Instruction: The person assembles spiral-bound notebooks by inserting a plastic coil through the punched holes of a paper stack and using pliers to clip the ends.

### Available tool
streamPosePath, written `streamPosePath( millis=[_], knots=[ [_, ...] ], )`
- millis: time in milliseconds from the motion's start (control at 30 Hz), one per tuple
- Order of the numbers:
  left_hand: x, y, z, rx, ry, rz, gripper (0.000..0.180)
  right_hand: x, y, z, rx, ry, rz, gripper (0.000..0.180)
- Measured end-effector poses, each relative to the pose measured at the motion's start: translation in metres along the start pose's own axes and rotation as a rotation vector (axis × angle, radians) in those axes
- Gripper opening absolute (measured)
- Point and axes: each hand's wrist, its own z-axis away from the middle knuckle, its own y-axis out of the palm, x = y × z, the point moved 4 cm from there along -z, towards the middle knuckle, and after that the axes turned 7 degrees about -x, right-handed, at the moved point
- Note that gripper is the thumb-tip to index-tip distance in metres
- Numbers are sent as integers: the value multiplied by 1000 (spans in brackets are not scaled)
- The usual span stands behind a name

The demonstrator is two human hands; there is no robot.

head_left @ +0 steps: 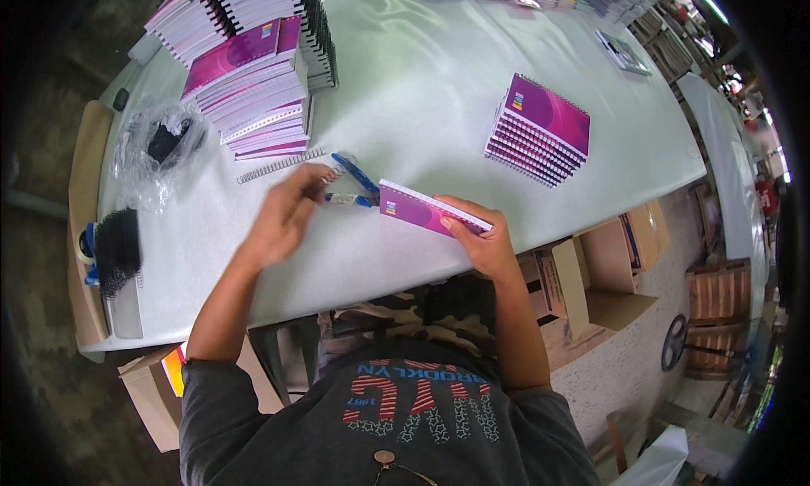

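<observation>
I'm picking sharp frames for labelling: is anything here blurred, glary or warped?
Head view: the left hand is motion-blurred near the blue-handled pliers; the right hand and the purple notebook it holds are sharp; soft glare lies on the white table; fisheye bends the table edges, with dark corners.

Wide bare stretch of white table point(422, 89) at centre, far of hands. Left: notebook pile point(253, 89), loose wire coil point(278, 165), plastic bag point(156, 148) crowd path. Right: spiral notebook stack point(540, 132) blocks way.
</observation>
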Motion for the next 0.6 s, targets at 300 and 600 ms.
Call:
streamPosePath(
  millis=[300, 600],
  knots=[
    [-10, 28, -8, 107, -69, -27, 35, 4, 2, 0, 4, -47, -8, 27],
    [-15, 24, -27, 89, -189, 309, 19, -7, 0, 0, 45, -40, -25, 26]
  ],
)
